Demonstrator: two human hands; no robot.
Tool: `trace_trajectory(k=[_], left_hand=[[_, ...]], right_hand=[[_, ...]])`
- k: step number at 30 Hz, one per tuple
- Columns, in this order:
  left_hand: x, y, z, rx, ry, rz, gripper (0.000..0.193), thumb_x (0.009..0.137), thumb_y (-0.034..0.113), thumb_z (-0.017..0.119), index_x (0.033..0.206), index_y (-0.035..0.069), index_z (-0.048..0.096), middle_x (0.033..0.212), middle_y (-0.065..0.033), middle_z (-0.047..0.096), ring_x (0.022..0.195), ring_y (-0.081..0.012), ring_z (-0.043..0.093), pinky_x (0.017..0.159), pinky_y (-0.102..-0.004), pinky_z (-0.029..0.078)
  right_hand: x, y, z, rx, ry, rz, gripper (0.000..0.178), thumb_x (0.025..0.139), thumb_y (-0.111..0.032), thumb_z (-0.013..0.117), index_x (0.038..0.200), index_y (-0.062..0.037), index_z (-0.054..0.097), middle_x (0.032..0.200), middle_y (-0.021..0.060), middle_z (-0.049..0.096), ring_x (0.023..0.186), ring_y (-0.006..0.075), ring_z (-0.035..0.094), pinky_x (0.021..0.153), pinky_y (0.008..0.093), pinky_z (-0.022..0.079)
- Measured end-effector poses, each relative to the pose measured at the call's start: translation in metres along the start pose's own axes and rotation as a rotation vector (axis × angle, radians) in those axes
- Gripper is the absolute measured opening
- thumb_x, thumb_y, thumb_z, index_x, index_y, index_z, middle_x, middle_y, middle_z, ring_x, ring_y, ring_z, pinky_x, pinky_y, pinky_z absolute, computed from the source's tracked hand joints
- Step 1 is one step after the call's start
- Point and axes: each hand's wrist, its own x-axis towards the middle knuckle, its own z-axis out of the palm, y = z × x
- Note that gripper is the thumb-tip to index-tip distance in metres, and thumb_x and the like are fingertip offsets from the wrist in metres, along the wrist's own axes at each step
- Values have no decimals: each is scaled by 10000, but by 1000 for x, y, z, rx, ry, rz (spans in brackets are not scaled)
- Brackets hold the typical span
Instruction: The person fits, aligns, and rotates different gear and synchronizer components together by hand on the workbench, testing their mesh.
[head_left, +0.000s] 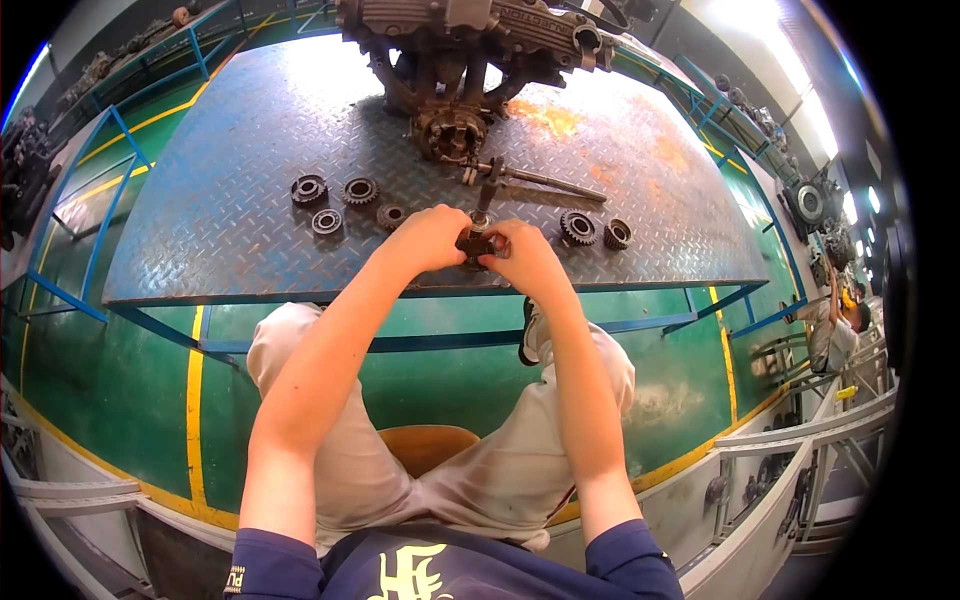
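Close to the table's front edge, a dark metal shaft [486, 196] stands upright between my hands. Low on it sits a dark toothed gear [474, 246]. My left hand [438, 238] is closed on the gear's left side, its fingers curled and partly hidden. From the right, my right hand [523, 257] pinches the same gear between thumb and fingers. Just left of my left hand lies a small gear [392, 215], partly covered by that hand. On the right lie a wide gear [578, 228] and a narrower gear [617, 234].
Farther left are two dark gears [309, 189] [361, 191] and a lighter ring-shaped gear [326, 222]. Behind my hands a long thin shaft [550, 182] lies on the steel table [240, 130]. A large engine [470, 40] stands at the back. Another person [832, 335] is far right.
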Motion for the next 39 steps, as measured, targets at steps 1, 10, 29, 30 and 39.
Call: trace_trajectory(k=[1, 10, 29, 30, 39], left_hand=[[-2, -4, 0, 1, 0, -4, 274, 686, 164, 743, 918, 29, 688, 840, -177, 683, 841, -350, 664, 741, -419, 512], [-15, -25, -4, 93, -16, -42, 349, 662, 165, 770, 970, 17, 700, 888, -196, 690, 873, -361, 666, 774, -423, 520], [-6, -22, 4, 22, 79, 64, 390, 687, 194, 759, 1025, 16, 679, 752, -168, 669, 739, -322, 662, 691, -411, 511], [-4, -22, 5, 33, 72, 66, 398, 688, 196, 760, 1032, 16, 677, 763, -172, 671, 746, -324, 664, 696, -411, 513], [-3, -10, 7, 17, 54, 61, 398, 688, 206, 771, 1033, 31, 679, 815, -181, 678, 802, -337, 665, 730, -422, 517]], right_hand=[[1, -3, 1, -4, -20, 17, 357, 704, -137, 780, 1038, -51, 689, 920, 118, 651, 921, 324, 622, 798, 406, 498], [7, 2, 15, -23, -101, 65, 373, 694, -146, 786, 1036, -48, 677, 895, 122, 646, 919, 332, 621, 789, 421, 495], [-9, 19, -3, -14, -38, 34, 316, 707, -142, 739, 991, -12, 692, 820, 144, 655, 800, 344, 636, 717, 409, 501], [-10, 19, -7, -15, -39, 33, 316, 707, -142, 739, 991, -12, 692, 820, 144, 655, 800, 344, 636, 717, 409, 501], [-3, 6, -6, -80, -6, 49, 325, 690, -135, 750, 991, -22, 706, 847, 141, 642, 840, 327, 630, 742, 402, 496]])
